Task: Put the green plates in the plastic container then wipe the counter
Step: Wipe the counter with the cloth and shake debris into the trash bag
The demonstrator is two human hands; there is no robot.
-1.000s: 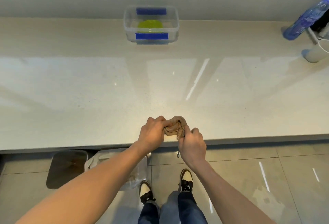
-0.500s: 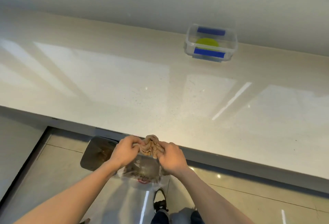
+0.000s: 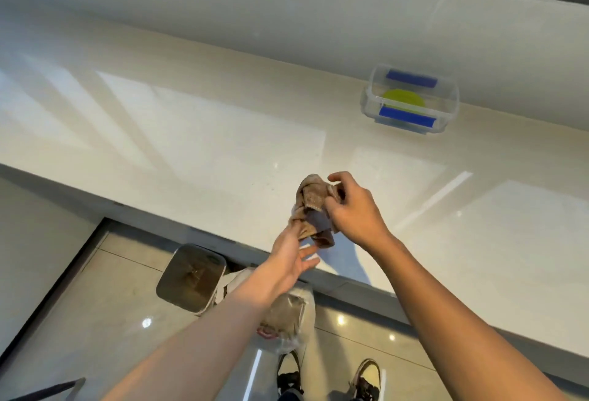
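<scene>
A clear plastic container [image 3: 452, 104] with blue clips stands at the back of the pale counter [image 3: 191, 133], against the wall. A green plate [image 3: 404, 99] lies inside it. Near the counter's front edge my right hand [image 3: 353, 209] grips a crumpled brown cloth [image 3: 310, 206] held just above the surface. My left hand [image 3: 291, 257] sits below the cloth with fingers spread, its thumb side touching the cloth's lower end.
A metal bin [image 3: 191, 276] stands on the tiled floor below the counter edge. A plastic bag [image 3: 287, 317] with something brown in it hangs or sits next to the bin, partly behind my left forearm. My shoes [image 3: 366, 378] are at the bottom.
The view swung left and then nearer. Both hands had the cloth bunched over the counter edge; now the right hand has lifted it over the counter and the left hand has spread its fingers.
</scene>
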